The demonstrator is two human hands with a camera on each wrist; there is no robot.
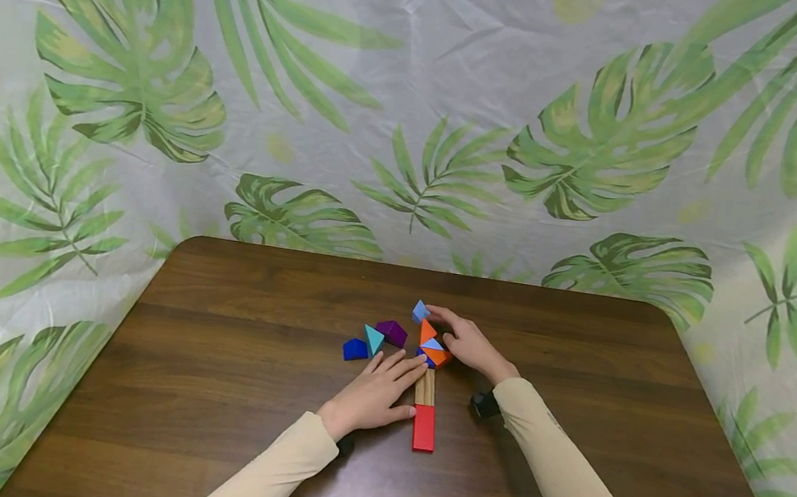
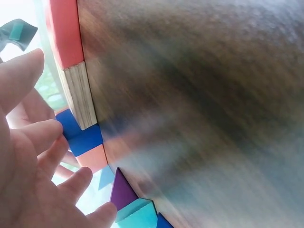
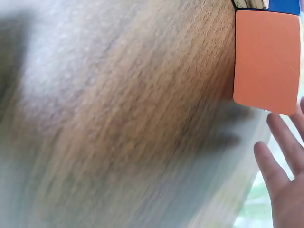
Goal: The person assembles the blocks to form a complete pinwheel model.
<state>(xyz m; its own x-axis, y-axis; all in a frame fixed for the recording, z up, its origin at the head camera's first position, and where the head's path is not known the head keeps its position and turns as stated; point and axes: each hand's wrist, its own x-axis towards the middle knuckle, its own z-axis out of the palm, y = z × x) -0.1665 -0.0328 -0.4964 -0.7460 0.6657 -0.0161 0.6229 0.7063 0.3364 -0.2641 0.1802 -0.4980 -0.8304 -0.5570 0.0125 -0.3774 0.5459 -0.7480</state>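
Note:
My left hand (image 1: 375,395) lies with fingers spread beside a row of toy blocks; a fingertip touches a dark blue block (image 2: 85,137). Below that block in the head view run a bare wooden block (image 1: 425,388) and a red block (image 1: 424,429). My right hand (image 1: 470,344) is at the row's far end, its fingers extended, with a fingertip at a light blue block (image 1: 420,312). Between the hands are an orange triangular block (image 1: 427,332), a small light blue triangle (image 1: 433,343) and another orange block (image 3: 267,61). The right thumb is partly hidden.
Left of the row sit a purple block (image 1: 392,332), a teal triangular block (image 1: 373,340) and a blue block (image 1: 355,349). All rest on a brown wooden table (image 1: 231,394). A leaf-patterned cloth (image 1: 449,81) hangs behind its far edge.

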